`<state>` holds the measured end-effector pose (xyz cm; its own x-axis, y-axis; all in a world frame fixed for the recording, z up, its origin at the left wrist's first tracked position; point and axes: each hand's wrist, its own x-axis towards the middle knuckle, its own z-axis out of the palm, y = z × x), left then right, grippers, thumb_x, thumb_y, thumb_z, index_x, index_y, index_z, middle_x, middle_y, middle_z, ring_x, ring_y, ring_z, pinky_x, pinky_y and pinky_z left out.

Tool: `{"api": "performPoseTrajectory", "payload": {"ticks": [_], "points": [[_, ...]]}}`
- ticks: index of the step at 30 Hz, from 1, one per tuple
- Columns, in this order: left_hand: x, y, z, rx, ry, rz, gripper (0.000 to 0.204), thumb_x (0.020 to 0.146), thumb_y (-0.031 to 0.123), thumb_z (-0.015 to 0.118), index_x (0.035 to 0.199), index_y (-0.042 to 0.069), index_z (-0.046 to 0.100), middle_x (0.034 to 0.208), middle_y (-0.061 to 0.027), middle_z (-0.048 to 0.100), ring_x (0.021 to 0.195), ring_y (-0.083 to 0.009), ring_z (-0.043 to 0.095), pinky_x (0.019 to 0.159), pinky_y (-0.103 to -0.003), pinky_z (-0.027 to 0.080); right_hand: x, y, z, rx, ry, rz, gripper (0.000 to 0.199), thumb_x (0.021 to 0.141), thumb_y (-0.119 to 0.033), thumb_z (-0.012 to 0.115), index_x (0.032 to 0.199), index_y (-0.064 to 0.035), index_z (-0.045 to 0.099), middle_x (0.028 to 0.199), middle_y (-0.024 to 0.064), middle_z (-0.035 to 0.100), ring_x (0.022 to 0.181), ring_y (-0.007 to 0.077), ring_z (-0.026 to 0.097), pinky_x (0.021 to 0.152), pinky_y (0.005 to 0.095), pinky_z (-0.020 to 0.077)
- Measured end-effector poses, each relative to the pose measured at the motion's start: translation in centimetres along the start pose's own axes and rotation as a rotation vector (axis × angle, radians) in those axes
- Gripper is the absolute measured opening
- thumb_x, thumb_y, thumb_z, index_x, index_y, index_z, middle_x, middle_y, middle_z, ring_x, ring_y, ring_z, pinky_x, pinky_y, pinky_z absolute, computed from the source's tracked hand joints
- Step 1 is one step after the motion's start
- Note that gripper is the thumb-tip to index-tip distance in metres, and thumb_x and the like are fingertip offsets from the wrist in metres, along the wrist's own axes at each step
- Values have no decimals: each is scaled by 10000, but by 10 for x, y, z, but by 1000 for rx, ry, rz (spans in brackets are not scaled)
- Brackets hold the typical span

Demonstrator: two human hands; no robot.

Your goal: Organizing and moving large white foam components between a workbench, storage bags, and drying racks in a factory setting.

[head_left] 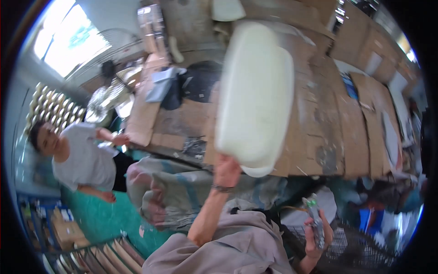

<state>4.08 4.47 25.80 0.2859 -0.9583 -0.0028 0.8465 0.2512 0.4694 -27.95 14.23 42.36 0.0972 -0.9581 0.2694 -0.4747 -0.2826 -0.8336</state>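
My left hand [226, 172] is closed around the lower end of a large cream oblong plastic piece [255, 96]. Rounded at its ends and smeared by motion, the piece stands lengthwise over the cardboard-covered table [315, 114], hiding part of it. Whether it touches the cardboard, I cannot tell. Lower right, away from the piece, my right hand [315, 239] grips a slim grey metal hand tool [315, 213] with green at its upper end. Its exact kind does not show.
Another person [89, 155] stands at the left, facing this way. A grey sack [169, 192] hangs along the table's near side. Blue-grey cloth [162, 86] lies on the table. A black mesh basket [346, 246] sits lower right; long curved pieces [105, 255] stand lower left.
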Motion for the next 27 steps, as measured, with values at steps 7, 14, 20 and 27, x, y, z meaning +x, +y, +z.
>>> {"api": "performPoseTrajectory", "payload": {"ticks": [7, 14, 20, 27], "points": [[41, 101, -151, 208, 181, 496, 367, 961, 149, 681, 1294, 46, 569, 1319, -122, 642, 1166, -260, 649, 975, -408, 581, 30, 18, 19, 68, -112, -13, 562, 760, 16, 745, 1302, 73, 610, 945, 212, 687, 781, 311, 702, 703, 335, 548], [90, 218, -369, 54, 501, 602, 371, 981, 183, 655, 1296, 5, 576, 1245, -151, 678, 1127, -272, 665, 969, -420, 579, 36, 10, -6, 59, -134, -66, 523, 841, -85, 737, 1313, 88, 591, 892, 184, 695, 770, 261, 718, 698, 325, 562], [84, 191, -366, 44, 793, 540, 423, 1012, 244, 604, 1345, -10, 540, 1255, -183, 664, 1129, -313, 657, 962, -434, 586, 32, 11, -3, 15, -68, -67, 518, 861, -114, 721, 1319, 86, 589, 887, 181, 702, 762, 256, 712, 696, 323, 556], [58, 115, -288, 349, 866, 182, 439, 1003, 306, 647, 1368, 97, 521, 1300, -128, 576, 1145, -310, 595, 931, -477, 564, 45, -7, 17, 63, 3, -82, 548, 785, -28, 749, 1303, 81, 608, 915, 202, 682, 777, 300, 691, 709, 346, 548]]}}
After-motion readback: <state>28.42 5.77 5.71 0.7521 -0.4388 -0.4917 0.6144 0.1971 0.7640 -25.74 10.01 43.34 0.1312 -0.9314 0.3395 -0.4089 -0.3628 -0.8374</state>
